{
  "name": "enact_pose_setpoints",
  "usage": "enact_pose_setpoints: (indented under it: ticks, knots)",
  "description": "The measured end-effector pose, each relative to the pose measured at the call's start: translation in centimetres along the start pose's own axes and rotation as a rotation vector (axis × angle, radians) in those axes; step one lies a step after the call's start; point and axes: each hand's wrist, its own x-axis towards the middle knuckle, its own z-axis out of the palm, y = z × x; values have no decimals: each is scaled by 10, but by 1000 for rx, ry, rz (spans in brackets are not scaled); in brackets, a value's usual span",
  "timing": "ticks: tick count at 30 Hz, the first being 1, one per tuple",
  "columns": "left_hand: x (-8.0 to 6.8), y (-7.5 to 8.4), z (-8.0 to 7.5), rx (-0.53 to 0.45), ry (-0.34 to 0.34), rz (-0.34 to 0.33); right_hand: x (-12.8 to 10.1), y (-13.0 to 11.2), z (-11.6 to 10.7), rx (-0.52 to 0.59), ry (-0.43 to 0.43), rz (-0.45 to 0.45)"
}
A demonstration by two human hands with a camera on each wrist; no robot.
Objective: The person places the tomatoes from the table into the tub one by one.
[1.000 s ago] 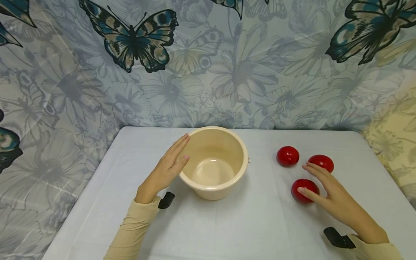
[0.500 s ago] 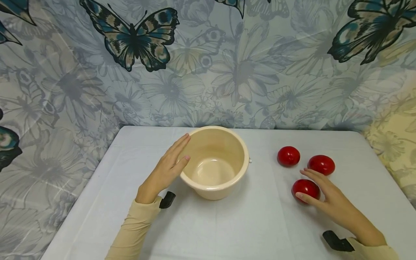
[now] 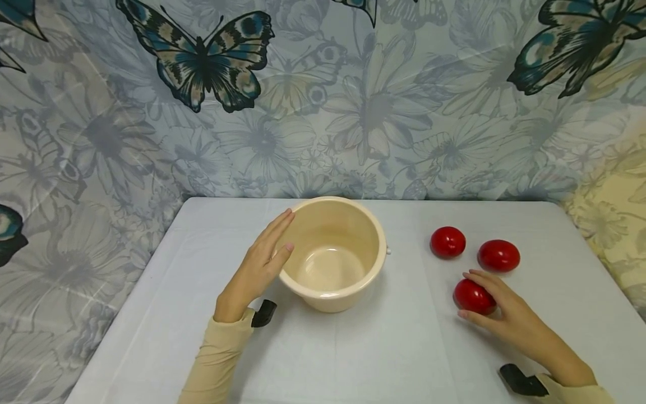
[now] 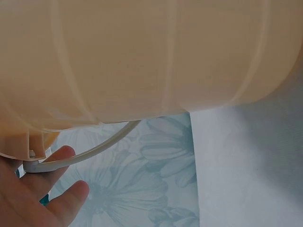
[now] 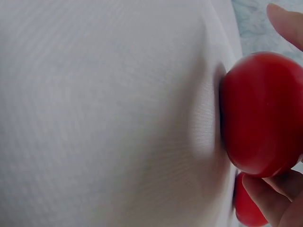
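A cream plastic bucket [image 3: 330,269] stands upright near the middle of the table, with nothing inside it. My left hand [image 3: 259,261] rests with straight fingers along its left rim. In the left wrist view, the pale handle [image 4: 104,146] hangs off the bucket's side, crossing the fingers. On the right, my right hand [image 3: 515,314] spreads round the nearest glossy red tomato [image 3: 473,296]. The right wrist view has fingertips at that tomato's lower side, while the thumb [image 5: 286,23] stands off from it. The tomato sits on the cloth.
Two more red tomatoes lie beyond my right hand, a far-left tomato [image 3: 447,242] and a far-right tomato [image 3: 498,256]. A white cloth [image 3: 393,359] covers the table. Behind the table's far edge hangs a butterfly-and-flower patterned curtain [image 3: 373,112].
My right hand has drawn back from the far-right tomato and settled lower round the nearest one, its fingers closer in. The left hand and the bucket stay in place.
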Motion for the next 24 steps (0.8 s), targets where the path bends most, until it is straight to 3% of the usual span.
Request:
enact_pose_setpoints:
  ticks: [14, 24]
  knots:
    - [0, -1, 1, -8, 16, 7, 1, 2, 3, -45, 64, -36]
    - [0, 0, 1, -14, 16, 1, 1, 5, 1, -39, 64, -12]
